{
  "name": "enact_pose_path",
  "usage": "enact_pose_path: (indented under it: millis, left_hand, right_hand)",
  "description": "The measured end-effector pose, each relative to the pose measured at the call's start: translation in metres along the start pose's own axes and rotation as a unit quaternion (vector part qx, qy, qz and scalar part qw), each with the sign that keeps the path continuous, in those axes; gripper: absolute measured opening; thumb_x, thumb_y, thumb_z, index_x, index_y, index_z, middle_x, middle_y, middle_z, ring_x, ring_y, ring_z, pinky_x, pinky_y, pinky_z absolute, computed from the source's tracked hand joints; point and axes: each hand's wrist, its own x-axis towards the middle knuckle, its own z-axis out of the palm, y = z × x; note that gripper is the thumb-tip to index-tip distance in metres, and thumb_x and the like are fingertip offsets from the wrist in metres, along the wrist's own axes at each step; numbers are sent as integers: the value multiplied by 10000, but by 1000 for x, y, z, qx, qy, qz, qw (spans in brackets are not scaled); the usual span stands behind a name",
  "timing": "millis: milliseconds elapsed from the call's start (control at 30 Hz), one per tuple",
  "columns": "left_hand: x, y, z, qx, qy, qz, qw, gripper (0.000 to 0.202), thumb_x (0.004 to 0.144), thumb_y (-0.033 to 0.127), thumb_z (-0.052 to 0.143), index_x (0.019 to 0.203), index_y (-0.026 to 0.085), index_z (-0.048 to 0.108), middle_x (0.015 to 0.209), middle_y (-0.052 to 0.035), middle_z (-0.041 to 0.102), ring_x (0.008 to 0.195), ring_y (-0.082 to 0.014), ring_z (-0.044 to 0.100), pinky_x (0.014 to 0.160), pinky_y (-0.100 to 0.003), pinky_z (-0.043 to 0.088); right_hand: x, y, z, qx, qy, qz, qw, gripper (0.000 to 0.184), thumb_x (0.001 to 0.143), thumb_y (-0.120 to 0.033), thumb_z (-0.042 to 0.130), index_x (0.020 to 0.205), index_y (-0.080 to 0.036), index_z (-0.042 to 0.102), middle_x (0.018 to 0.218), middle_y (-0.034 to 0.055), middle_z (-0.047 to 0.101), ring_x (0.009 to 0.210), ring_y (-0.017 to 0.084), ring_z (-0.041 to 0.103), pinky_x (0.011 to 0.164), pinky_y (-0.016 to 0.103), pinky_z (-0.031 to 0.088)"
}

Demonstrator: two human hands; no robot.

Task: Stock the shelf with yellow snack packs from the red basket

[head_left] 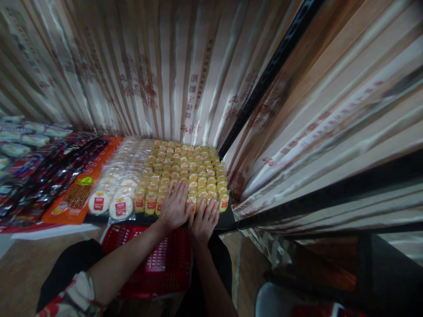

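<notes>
On yellow packs [185, 169]: both hands, labels unreadable

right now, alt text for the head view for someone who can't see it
Both hands lie flat on rows of small yellow packets on a shelf, left hand beside right hand. Round white packets sit to the left, a red basket below, striped curtains behind.

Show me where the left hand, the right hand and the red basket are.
left hand [175, 207]: head view, back of the hand, flat on the yellow packets.
right hand [204, 220]: head view, back of the hand.
red basket [165, 259]: head view, its mesh wall below the forearm.
</notes>
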Motion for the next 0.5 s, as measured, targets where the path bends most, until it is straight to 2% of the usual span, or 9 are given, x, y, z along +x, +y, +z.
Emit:
enact_pose_path:
  millis: [300, 500]
  left_hand:
    - [-2, -1, 7, 20, -5, 6, 1000, 507, 908, 340, 391, 1304, 31, 461, 1372, -184, 483, 1349, -272, 350, 1142, -464, 237]
    - [1, 8, 0, 23, 16, 9, 1000, 519, 902, 314, 404, 1342, 39, 424, 1440, -179, 392, 1390, -270, 264, 1141, -463, 224]
  right_hand:
    - [0, 0, -1, -7, 2, 0, 1000, 593, 928, -427, 398, 1394, -62, 365, 1455, 283, 304, 1396, 385, 167, 990, 602, 331]
    - [1, -1, -1, 11, 21, 3, 1000, 644, 930, -387, 402, 1452, -55, 223, 1445, 284, 325, 1392, 370, 201, 993, 598, 332]
